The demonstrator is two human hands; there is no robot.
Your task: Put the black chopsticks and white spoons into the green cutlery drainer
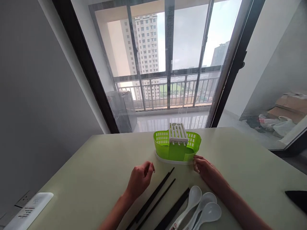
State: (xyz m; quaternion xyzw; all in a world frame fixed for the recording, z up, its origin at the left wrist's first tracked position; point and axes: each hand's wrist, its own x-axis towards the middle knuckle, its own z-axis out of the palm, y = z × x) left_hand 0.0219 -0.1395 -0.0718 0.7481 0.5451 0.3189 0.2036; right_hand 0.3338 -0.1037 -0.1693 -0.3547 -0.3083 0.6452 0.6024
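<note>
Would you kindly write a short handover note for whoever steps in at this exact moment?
Left hand: loosely curled, holding nothing, just above the table beside the black chopsticks.
Right hand: fingertips touching the right end of the green cutlery basket; no firm grip visible.
The basket stands upright on its white base, with a white slotted insert on top.
Three white spoons lie beside the chopsticks at the near edge.
Done: nothing visibly in the basket. Left: chopsticks and spoons remain on the table.
</note>
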